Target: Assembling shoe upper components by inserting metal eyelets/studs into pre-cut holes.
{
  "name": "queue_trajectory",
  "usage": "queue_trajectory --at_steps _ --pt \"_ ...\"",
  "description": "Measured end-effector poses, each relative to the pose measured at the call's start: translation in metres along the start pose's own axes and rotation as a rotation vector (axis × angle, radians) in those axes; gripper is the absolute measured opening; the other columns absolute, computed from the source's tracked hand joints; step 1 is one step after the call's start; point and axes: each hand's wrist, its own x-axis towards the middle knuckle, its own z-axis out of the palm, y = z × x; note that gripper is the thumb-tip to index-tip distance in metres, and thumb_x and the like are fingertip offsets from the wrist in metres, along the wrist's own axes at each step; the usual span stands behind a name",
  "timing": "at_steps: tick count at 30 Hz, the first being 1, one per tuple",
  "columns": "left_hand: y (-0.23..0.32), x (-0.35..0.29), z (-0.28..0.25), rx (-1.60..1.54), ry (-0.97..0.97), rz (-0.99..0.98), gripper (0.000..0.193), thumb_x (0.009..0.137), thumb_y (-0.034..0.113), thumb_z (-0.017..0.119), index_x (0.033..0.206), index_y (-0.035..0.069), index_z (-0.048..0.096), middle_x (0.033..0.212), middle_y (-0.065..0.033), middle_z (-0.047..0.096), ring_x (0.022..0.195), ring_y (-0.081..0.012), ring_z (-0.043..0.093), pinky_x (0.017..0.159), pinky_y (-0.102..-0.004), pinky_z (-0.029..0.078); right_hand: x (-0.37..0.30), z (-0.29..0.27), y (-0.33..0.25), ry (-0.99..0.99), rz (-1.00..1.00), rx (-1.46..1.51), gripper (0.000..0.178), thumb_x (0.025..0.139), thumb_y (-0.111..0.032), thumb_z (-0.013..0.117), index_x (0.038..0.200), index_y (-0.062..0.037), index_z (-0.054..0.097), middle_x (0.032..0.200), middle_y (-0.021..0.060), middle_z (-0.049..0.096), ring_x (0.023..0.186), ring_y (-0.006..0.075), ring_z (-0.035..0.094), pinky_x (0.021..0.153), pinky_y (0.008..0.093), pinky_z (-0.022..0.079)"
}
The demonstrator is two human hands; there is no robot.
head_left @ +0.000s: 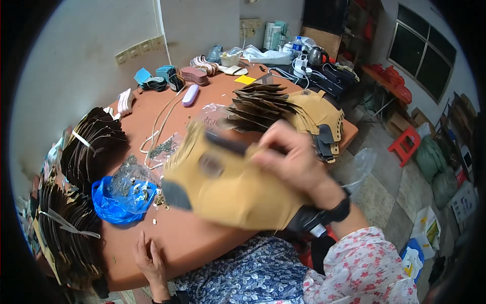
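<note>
My right hand [289, 157] pinches the upper edge of a tan shoe upper [243, 195] with dark trim and a round dark mark. The piece hangs over the table's front edge, somewhat blurred. My left hand [151, 261] rests at the table's near edge, fingers apart and holding nothing. Close to it lies a blue plastic bag [112, 210] with a clear bag [129, 177] of small metal bits; a few bits are scattered beside it. Behind my right hand, a fanned pile of tan shoe uppers [316, 114] with dark undersides lies on the table.
Tied bundles of dark pieces [93, 147] stand along the table's left side. Toward the back are stacked insoles [195, 75], a lilac case [191, 95], a yellow card [245, 80], a cord [163, 121], and a kettle [318, 55]. A red stool [405, 144] stands on the floor at right.
</note>
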Motion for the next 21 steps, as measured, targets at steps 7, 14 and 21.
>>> queue_trajectory --at_steps 7,14,21 --pt "0.012 0.000 0.004 0.261 -0.094 0.051 0.035 0.090 0.006 0.062 0.125 -0.001 0.062 0.109 -0.0200 0.061 0.100 -0.0374 0.057 0.088 -0.0452 0.047 0.056 -0.160 0.074 0.583 0.158 -0.265 0.021 0.091 -0.022 0.073 0.084 -0.0024 0.069 0.074 -0.0044 0.062 0.069 0.0031 0.052 0.062 0.0215 0.044" --pt "0.015 0.002 0.010 0.315 -0.063 0.100 0.033 0.089 0.005 0.062 0.121 -0.001 0.064 0.107 -0.0199 0.063 0.098 -0.0385 0.058 0.087 -0.0459 0.048 0.015 -0.206 0.219 0.082 0.799 -1.066 0.055 0.087 -0.045 0.060 0.133 -0.0154 0.061 0.129 0.0179 0.061 0.122 0.0361 0.057 0.099 0.0501 0.044" --pt "0.017 0.000 0.012 0.375 -0.061 0.094 0.028 0.091 0.007 0.058 0.117 -0.003 0.064 0.108 -0.0204 0.062 0.101 -0.0371 0.058 0.089 -0.0448 0.047 0.032 -0.172 0.191 0.200 0.367 -1.048 0.046 0.087 -0.035 0.065 0.127 -0.0119 0.063 0.128 0.0127 0.062 0.120 0.0334 0.056 0.099 0.0526 0.042"
